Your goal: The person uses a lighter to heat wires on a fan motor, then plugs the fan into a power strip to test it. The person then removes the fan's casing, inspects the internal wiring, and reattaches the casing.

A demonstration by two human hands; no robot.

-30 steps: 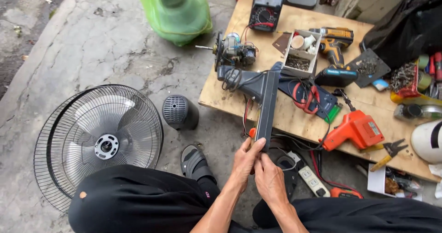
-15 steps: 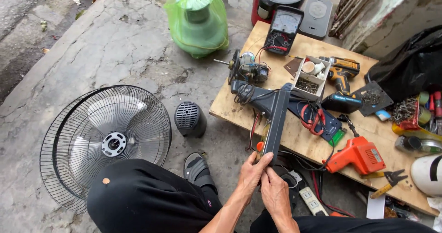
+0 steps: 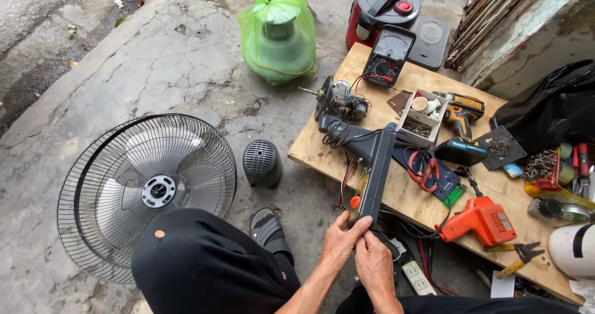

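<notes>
Hands, left hand (image 3: 339,244) and right hand (image 3: 376,265), clamp the dark fan column (image 3: 376,176) near a green bag (image 3: 277,38).

left hand (image 3: 339,244) and right hand (image 3: 376,265) side by side, both gripping near end of dark fan stand column (image 3: 375,176) | column's far end meets bare fan motor (image 3: 339,101) on wooden board (image 3: 322,145) | orange drill (image 3: 480,220) right of column | multimeter (image 3: 389,57) beyond motor | fan grille (image 3: 149,187) and grey motor cover (image 3: 261,162) on concrete, left
</notes>
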